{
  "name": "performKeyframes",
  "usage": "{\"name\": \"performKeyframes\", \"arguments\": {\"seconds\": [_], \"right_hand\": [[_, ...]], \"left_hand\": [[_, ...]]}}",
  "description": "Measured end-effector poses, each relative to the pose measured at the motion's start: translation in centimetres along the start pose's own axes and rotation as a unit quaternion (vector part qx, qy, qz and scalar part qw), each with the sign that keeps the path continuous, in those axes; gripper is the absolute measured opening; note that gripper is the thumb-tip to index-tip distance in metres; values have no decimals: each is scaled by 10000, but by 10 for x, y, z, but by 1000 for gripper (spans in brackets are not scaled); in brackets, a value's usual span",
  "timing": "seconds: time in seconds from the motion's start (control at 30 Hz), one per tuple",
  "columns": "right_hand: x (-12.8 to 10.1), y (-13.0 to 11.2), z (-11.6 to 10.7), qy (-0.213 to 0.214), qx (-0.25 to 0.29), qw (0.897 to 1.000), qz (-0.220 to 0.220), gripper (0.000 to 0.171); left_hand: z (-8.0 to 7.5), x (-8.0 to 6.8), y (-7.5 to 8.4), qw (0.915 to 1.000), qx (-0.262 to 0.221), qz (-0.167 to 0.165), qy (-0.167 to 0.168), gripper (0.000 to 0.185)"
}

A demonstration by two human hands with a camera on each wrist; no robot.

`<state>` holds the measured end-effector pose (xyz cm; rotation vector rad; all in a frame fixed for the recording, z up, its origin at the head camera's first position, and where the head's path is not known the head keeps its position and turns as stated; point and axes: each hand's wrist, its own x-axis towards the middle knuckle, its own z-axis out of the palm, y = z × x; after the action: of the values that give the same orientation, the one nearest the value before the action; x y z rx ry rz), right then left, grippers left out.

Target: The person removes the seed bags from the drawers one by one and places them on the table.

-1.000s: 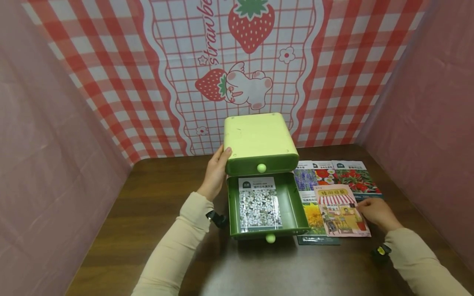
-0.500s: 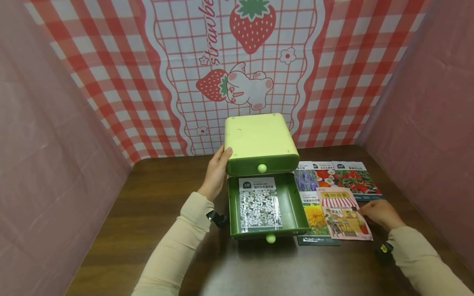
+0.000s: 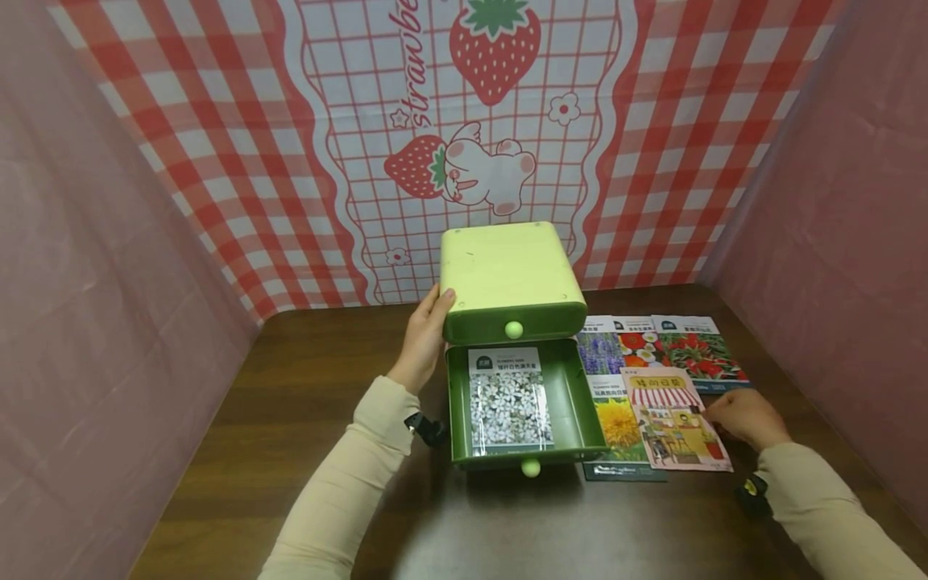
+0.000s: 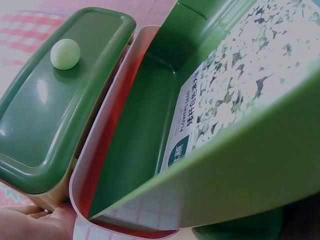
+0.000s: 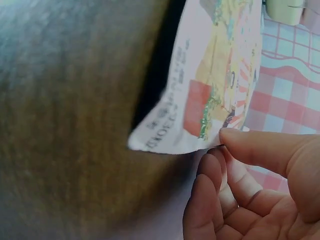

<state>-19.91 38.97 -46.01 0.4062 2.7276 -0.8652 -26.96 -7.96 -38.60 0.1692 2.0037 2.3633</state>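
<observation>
A light-green two-drawer box (image 3: 511, 278) stands at the back middle of the brown table. Its lower drawer (image 3: 576, 403) is pulled out and holds a white-flower seed packet (image 3: 507, 399), seen close in the left wrist view (image 4: 235, 85). My left hand (image 3: 424, 338) rests flat against the box's left side, thumb at the top corner. My right hand (image 3: 743, 417) pinches the right edge of a pink shop-picture packet (image 3: 677, 419), which lies over other packets. In the right wrist view, thumb and fingers of that hand (image 5: 217, 150) meet at the pink packet's (image 5: 215, 80) lifted corner.
Several seed packets lie right of the box: lavender (image 3: 600, 350), red flowers (image 3: 696, 353), a yellow flower (image 3: 615, 419), and a dark packet (image 3: 623, 473) under them. The upper drawer (image 4: 45, 110) is closed. Pink cloth walls close in left and right, a strawberry cloth behind.
The pink packet has slid a little to the right and nearer with my right hand. The left hand and the box have not moved.
</observation>
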Motion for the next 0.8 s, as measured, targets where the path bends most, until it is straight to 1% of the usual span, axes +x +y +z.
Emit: {"name": "performKeyframes", "arguments": {"seconds": [0.17,0.23,0.33,0.43,0.63,0.8], "right_hand": [[-4,-5,-5,377,87,9984,-415,41],[-7,-10,-7,523,240,9962,-650,46],[-12,-24,-8,682,438,9915,-1013,49],[-19,-44,-9,834,617,9850,-1379,49],[-40,-90,-8,988,929,9703,-2005,45],[-55,-125,2,931,812,9615,-2454,41]], "left_hand": [[0,1,1,10000,34,-52,-9,71],[-1,1,1,10000,34,-70,-30,70],[-1,1,1,9999,35,-91,-56,69],[-1,0,2,9999,-13,-115,-52,70],[0,-1,2,9999,-102,-89,9,71],[0,-1,1,10000,23,-5,64,73]]}}
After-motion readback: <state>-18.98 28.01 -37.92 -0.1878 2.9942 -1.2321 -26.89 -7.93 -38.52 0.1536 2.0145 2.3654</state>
